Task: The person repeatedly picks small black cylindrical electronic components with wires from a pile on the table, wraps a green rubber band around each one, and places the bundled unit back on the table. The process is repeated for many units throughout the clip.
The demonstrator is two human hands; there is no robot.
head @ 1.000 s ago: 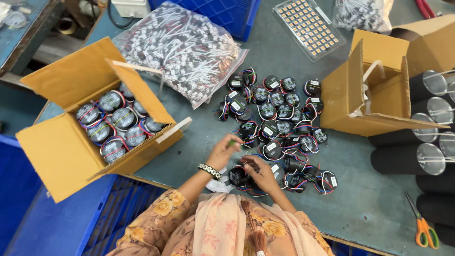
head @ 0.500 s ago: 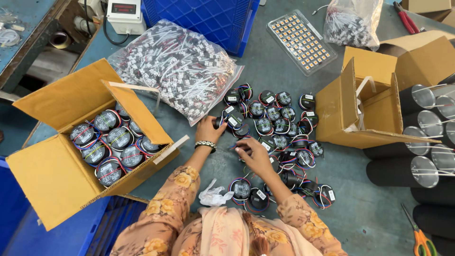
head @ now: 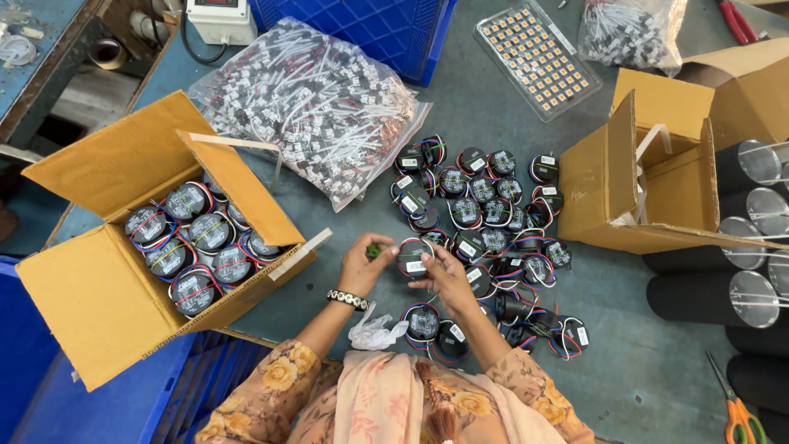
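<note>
We are leaning over a grey table (head: 633,362), and the biggest thing lying on it is the open cardboard box (head: 99,296) at its left edge, sitting with its flaps spread and showing a packed layer of round black units with coloured wires inside. Toward the right edge a second open cardboard box (head: 649,181) is standing with one flap raised, and just beyond it black tubes (head: 699,292) with clear ends are lying stacked on their sides. Near the far edge a large clear bag of small wired parts (head: 312,107) is slumping against a blue crate (head: 378,29), and a clear tray of small yellow squares (head: 538,57) is resting to its right. In the middle of the table a loose pile of round black units (head: 485,222) is spreading from the bag toward the near edge. We are holding one round black unit (head: 414,256) up just above the table, near the pile's left side; our right hand (head: 448,275) is grasping it from the right in a closed grip, and our left hand (head: 362,263), wearing a bracelet, is pinching its left side together with something small and green that we cannot make out. A crumpled white bag (head: 374,333) is lying by our left wrist, and orange-handled scissors (head: 735,411) are sitting at the near right corner.
</note>
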